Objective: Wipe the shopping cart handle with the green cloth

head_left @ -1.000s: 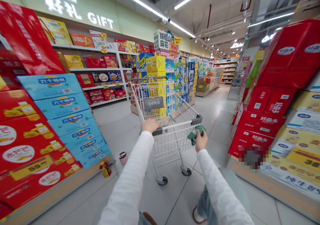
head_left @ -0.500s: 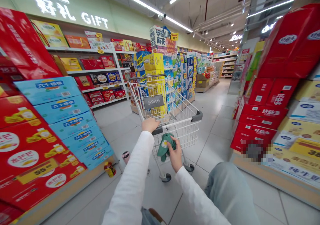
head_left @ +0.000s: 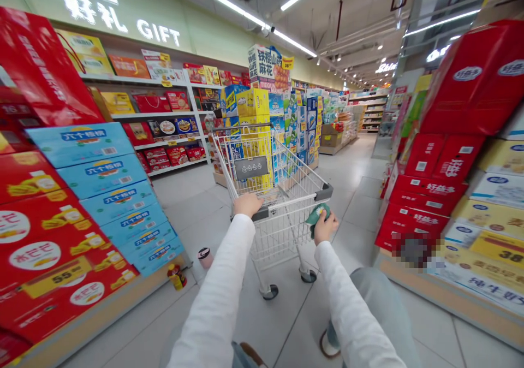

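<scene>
A white wire shopping cart (head_left: 282, 193) stands in a supermarket aisle right in front of me. My left hand (head_left: 246, 205) is closed over the left end of the cart's handle bar. My right hand (head_left: 325, 227) is closed on a green cloth (head_left: 317, 214) and presses it against the right end of the handle, near the grey corner cap. Both arms wear white sleeves. The cart's basket looks empty.
Stacked red and blue boxes (head_left: 82, 193) line the left, red and yellow cartons (head_left: 450, 182) the right. A pink cup (head_left: 204, 257) and a small bottle (head_left: 177, 276) stand on the floor by the left stack. A tall box display (head_left: 266, 117) rises ahead of the cart.
My right hand with the green cloth went from the handle's right end to the middle below the bar, then back to the right end. My left hand has kept its grip.
</scene>
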`<state>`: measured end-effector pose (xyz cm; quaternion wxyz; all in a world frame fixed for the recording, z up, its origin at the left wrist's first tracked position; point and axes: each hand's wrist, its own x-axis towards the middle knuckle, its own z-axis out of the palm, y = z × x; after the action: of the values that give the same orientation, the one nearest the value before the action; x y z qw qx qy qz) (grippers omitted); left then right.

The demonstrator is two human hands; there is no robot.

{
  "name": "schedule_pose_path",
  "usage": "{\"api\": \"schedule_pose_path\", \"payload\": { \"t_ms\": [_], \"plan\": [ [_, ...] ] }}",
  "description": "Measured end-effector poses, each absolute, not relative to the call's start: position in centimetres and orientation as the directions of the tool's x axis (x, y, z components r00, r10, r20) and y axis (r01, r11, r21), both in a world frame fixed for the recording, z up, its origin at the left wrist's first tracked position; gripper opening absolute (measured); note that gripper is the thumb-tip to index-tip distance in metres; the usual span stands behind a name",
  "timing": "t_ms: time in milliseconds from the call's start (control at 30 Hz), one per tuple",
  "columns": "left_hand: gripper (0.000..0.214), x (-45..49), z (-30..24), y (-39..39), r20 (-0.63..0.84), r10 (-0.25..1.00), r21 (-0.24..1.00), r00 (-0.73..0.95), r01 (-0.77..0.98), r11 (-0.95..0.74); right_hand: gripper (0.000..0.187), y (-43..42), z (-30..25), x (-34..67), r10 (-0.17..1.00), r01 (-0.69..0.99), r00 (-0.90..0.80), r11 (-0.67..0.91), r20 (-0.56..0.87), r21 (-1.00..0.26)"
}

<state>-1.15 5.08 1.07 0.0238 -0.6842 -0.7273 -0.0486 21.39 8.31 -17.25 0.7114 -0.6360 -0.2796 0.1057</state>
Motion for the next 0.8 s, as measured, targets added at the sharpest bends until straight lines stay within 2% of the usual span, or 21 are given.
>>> {"api": "schedule_pose_path", "payload": {
  "t_ms": [200,367,500,567,667,800],
  "plan": [
    [0.046,-1.1,0.8,4.9,0.112,0.991,0.031,-0.071,0.997,0.068,0.071,7.4,-17.5,19.5,0.529,0.317,0.724,0.316,0.443,-0.894],
    [0.045,-1.1,1.2,4.6,0.093,0.994,0.026,-0.062,0.998,0.060,0.061,5.3,-17.4,17.5,0.511,0.405,0.715,0.255,0.477,-0.878],
    [0.045,-1.2,1.4,4.4,0.093,0.993,0.031,-0.068,0.997,0.066,0.056,4.1,-17.0,17.7,0.518,0.415,0.673,0.327,0.528,-0.849],
    [0.045,-1.2,1.4,4.4,0.094,0.993,0.031,-0.072,0.997,0.069,0.064,4.1,-16.6,19.2,0.472,0.380,0.719,0.347,0.510,-0.857],
    [0.045,-1.2,1.3,4.4,0.093,0.993,0.030,-0.074,0.997,0.072,0.071,5.0,-15.9,22.2,0.404,0.315,0.815,0.294,0.416,-0.902],
    [0.044,-1.0,1.2,4.4,0.107,0.991,0.032,-0.074,0.997,0.071,0.057,6.1,-15.3,23.9,0.486,0.321,0.779,0.234,0.396,-0.918]
  ]
}}
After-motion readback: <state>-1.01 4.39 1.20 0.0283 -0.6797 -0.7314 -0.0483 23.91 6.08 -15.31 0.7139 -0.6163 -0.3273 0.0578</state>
